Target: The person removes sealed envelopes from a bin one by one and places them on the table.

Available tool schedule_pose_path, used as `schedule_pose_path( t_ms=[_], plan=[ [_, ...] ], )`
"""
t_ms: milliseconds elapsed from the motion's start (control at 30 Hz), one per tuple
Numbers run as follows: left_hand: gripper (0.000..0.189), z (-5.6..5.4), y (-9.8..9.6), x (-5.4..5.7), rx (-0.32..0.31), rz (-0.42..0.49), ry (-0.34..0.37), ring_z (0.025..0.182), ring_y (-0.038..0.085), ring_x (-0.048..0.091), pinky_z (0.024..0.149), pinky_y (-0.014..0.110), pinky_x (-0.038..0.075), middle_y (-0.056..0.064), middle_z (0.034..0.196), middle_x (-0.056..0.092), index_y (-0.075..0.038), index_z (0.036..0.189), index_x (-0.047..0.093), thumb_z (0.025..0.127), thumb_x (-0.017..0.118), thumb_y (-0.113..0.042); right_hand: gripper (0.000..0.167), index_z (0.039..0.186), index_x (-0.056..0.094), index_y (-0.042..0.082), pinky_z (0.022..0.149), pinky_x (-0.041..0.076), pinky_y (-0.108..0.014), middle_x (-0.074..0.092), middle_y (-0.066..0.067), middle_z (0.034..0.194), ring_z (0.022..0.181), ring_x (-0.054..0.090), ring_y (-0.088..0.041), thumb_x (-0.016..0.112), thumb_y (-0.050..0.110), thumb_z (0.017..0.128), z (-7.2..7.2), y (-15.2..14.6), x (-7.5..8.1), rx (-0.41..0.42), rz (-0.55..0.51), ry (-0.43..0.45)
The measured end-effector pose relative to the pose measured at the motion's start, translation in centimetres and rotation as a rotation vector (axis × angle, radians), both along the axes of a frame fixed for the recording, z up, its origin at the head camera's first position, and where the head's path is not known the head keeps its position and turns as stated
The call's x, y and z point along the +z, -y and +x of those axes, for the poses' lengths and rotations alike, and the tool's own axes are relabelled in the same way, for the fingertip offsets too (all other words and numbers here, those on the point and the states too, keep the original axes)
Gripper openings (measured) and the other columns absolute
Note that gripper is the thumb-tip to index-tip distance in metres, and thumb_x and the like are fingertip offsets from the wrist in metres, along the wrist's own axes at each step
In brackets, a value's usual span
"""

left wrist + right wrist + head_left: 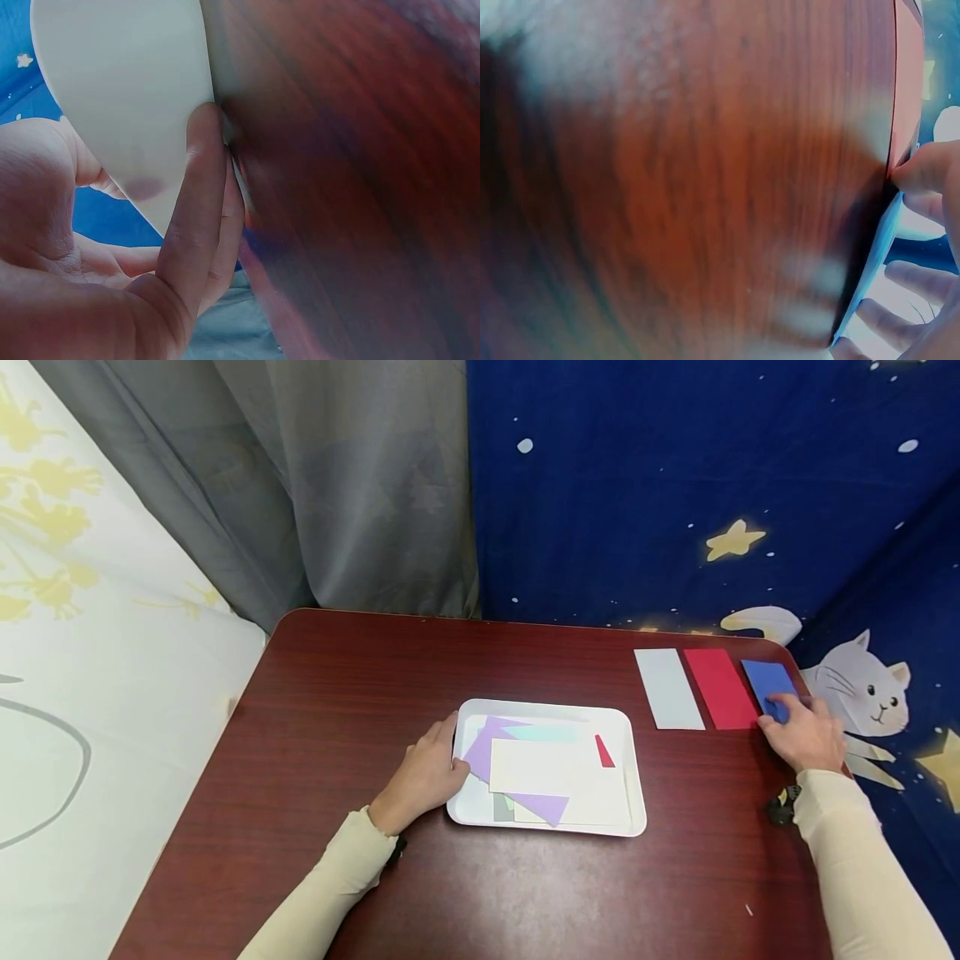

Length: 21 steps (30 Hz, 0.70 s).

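Note:
My left hand (426, 774) holds the left rim of a white rectangular tray (637, 806), its thumb over the edge; in the left wrist view its fingers (199, 187) lie along the tray's outer side (127, 82). Overlapping paper pieces fill the tray: a cream sheet (532, 767), purple paper (480, 760), light blue paper (551, 732) and a small red scrap (604, 752). At the far right, my right hand (808, 735) rests on a blue card (767, 677). The right wrist view shows its fingers spread along that card's edge (877, 255).
Left of the blue card lie a red card (720, 689) and a white card (669, 689), side by side. The dark red wooden table (337, 677) ends close by the right hand. Grey and blue curtains hang behind it. A tiny pale scrap (748, 910) lies at the front right.

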<state>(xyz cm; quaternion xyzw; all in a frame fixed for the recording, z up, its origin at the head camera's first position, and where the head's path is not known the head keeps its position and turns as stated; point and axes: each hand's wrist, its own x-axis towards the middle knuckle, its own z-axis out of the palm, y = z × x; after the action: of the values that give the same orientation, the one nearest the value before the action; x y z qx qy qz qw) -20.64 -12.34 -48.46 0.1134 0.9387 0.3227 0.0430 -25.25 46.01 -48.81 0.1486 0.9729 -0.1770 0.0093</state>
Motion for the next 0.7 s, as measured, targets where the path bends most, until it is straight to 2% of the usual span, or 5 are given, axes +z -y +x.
schedule_pose_path(
  t_ms=[67,333,533,633,700],
  plan=[
    [0.079,-0.2,0.2,-0.7,-0.009,0.011,-0.027,0.131,0.049,0.063,0.108,0.067,0.048,0.027,0.149,0.059,0.008,0.165,0.038,0.093,0.064,-0.014,0.058,0.157,0.046,-0.001,0.100,0.030,-0.084,0.023,-0.048,0.158,0.132,0.026,-0.073,0.052,0.030,0.109,0.0,-0.1,-0.1,0.004,0.007,0.006],
    [0.079,-0.2,0.2,-0.8,-0.001,0.009,-0.013,0.132,0.049,0.063,0.107,0.068,0.047,0.027,0.150,0.059,0.007,0.165,0.039,0.093,0.065,-0.013,0.053,0.153,0.050,-0.001,0.102,0.030,-0.085,0.026,-0.049,0.157,0.133,0.027,-0.075,0.050,0.028,0.109,-0.2,-0.4,-0.3,0.027,0.032,0.023],
    [0.079,-1.4,0.9,-4.8,-0.022,0.011,-0.099,0.130,0.046,0.065,0.100,0.071,0.049,0.026,0.146,0.062,0.005,0.163,0.041,0.091,0.064,-0.017,0.048,0.147,0.054,-0.004,0.108,0.027,-0.083,0.031,-0.049,0.150,0.134,0.030,-0.071,0.052,0.023,0.107,0.1,-0.3,-0.3,0.088,0.045,-0.017],
    [0.080,-1.4,0.8,-4.5,-0.021,0.016,-0.100,0.130,0.046,0.064,0.101,0.070,0.049,0.027,0.146,0.061,0.006,0.163,0.041,0.091,0.065,-0.016,0.049,0.148,0.054,-0.004,0.107,0.027,-0.085,0.030,-0.049,0.153,0.135,0.028,-0.073,0.053,0.023,0.107,0.2,0.0,-0.2,0.083,0.034,-0.029],
    [0.079,-0.9,0.7,-3.3,-0.022,0.021,-0.087,0.130,0.048,0.064,0.102,0.070,0.048,0.028,0.145,0.061,0.008,0.163,0.041,0.091,0.064,-0.014,0.050,0.148,0.054,-0.003,0.106,0.028,-0.085,0.030,-0.048,0.153,0.136,0.028,-0.072,0.053,0.024,0.107,0.2,0.3,-0.2,0.083,0.035,-0.043]
  ],
)
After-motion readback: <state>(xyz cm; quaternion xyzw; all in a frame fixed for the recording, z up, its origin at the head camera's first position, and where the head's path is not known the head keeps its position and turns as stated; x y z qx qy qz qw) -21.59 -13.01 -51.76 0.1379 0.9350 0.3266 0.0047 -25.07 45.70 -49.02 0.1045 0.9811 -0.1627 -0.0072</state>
